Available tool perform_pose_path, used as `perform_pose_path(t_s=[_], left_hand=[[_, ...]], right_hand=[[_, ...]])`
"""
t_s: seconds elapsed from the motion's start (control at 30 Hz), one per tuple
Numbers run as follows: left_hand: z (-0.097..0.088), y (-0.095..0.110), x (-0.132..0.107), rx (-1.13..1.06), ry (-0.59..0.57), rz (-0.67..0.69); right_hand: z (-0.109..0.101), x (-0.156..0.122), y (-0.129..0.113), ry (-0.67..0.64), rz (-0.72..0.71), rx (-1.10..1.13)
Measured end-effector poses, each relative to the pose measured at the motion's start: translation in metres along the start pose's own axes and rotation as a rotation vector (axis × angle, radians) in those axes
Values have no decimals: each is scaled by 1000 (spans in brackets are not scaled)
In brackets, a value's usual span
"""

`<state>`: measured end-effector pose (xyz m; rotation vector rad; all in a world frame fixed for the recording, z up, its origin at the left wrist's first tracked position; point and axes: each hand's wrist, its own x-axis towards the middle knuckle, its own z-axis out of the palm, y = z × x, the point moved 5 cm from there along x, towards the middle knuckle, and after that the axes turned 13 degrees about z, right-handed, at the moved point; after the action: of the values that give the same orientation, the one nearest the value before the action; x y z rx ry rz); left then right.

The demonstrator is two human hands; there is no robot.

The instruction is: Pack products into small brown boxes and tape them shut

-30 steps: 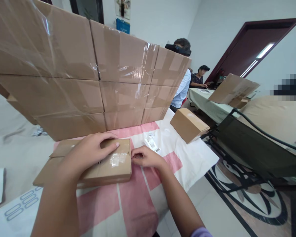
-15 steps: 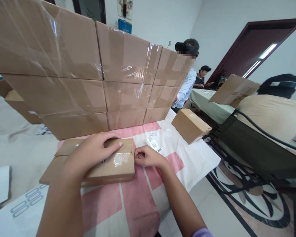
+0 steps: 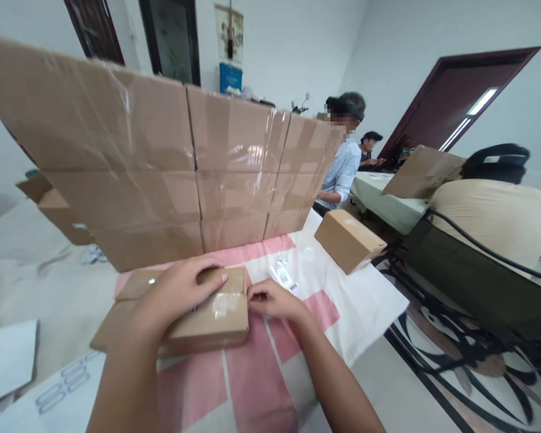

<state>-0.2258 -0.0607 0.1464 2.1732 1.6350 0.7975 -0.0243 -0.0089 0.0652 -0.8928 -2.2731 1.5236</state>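
Observation:
A small flat cardboard box [image 3: 207, 325] lies on a pink-and-white cloth [image 3: 261, 385] before me. My left hand [image 3: 180, 291] rests flat on its top flaps, fingers stretched toward a patch of clear tape [image 3: 225, 304]. My right hand [image 3: 273, 299] sits at the box's right edge, fingers pinched together at the tape end; what they hold is too small to name. A white plastic tape piece [image 3: 283, 276] lies just beyond my right hand.
A wall of taped cardboard boxes [image 3: 184, 174] stands right behind the small box. Another closed box [image 3: 349, 239] sits at the cloth's right edge. Other people [image 3: 342, 162] work at a table [image 3: 388, 204] behind. A dark folding frame [image 3: 473, 282] is at the right.
The view has tilted up and shifted slightly. Both hands have stayed on the small box in nearly the same pose.

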Motion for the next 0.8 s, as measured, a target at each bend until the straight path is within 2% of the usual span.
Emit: perform_pose_path(t_s=[0.1,0.23,0.3,0.4,0.57,0.7,0.8], left_hand=[[1,3,1,-35,3,42],[1,3,2,-47,3,43],[-1,4,2,-49,2,43],[-2,5,-1,-76,-20,40],[-3,12,-3,-138,-46,45],[-10,19,-8,-198,-51,51],[-35,15,-25,-247,70,64]], right_hand=[[-1,2,6,24,17,-27],[-15,1,10,182,126,-72],[-18,-7,4,205,74,-32],[-7,-21,-5,127,-51,84],[27,-31,-7,79,-135,238],[47,-45,-20,219,-127,162],[45,-83,-25,365,-108,118]])
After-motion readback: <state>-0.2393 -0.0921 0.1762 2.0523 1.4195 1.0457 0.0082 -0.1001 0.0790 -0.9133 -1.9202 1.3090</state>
